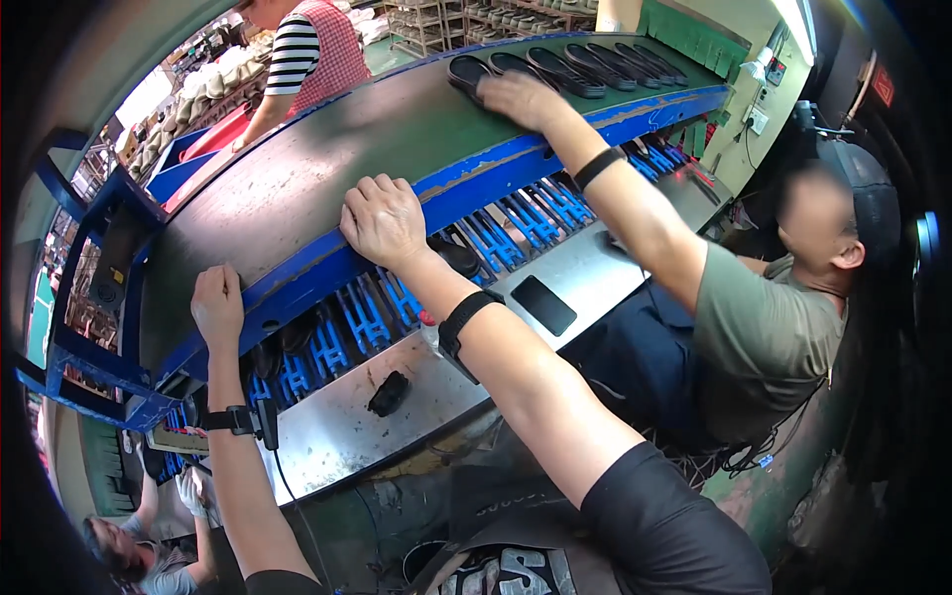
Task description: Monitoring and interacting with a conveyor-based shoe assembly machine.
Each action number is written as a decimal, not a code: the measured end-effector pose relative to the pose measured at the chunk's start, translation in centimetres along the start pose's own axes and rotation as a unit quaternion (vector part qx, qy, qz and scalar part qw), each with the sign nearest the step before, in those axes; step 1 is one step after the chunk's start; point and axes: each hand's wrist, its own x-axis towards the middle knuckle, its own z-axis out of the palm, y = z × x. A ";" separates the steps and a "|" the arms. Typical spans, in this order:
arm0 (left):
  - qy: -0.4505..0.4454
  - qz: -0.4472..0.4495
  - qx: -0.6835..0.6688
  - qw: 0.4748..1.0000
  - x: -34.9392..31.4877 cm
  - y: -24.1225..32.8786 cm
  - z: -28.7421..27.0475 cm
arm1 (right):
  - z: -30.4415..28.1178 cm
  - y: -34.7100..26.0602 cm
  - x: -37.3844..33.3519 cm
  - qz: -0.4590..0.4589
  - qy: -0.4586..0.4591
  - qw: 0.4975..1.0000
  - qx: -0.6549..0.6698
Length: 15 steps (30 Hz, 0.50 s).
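Observation:
My left hand [216, 302] is closed at the near edge of the green conveyor belt [297, 188], against the blue side rail [476, 188]. Farther right, my right hand [385, 220] rests over the same rail with its fingers curled inward. Neither palm shows, so anything inside either hand is hidden. Black open shoes or slippers [565, 71] stand in a row at the belt's far right. A co-worker's hand [521, 99] reaches over the leftmost ones, well beyond my right hand.
Under the belt, blue slotted racks [362, 319] border a metal shelf [327, 436] holding a dark phone [543, 303] and a black lump [389, 394]. A co-worker [783, 297] sits close at right. Another person [307, 59] stands across the belt; a third [149, 555] is lower left.

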 end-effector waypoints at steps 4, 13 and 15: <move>-0.003 -0.006 0.008 1.000 0.1 0.2 0.2 | -0.4 0.2 0.0 -0.001 0.003 1.000 -0.003; -0.011 0.005 0.005 1.000 -0.1 -0.6 0.3 | -0.1 0.2 -0.1 0.012 -0.037 0.999 -0.011; -0.014 0.004 0.010 1.000 -0.1 -0.7 0.3 | 0.0 0.1 -0.1 0.013 -0.029 0.999 -0.006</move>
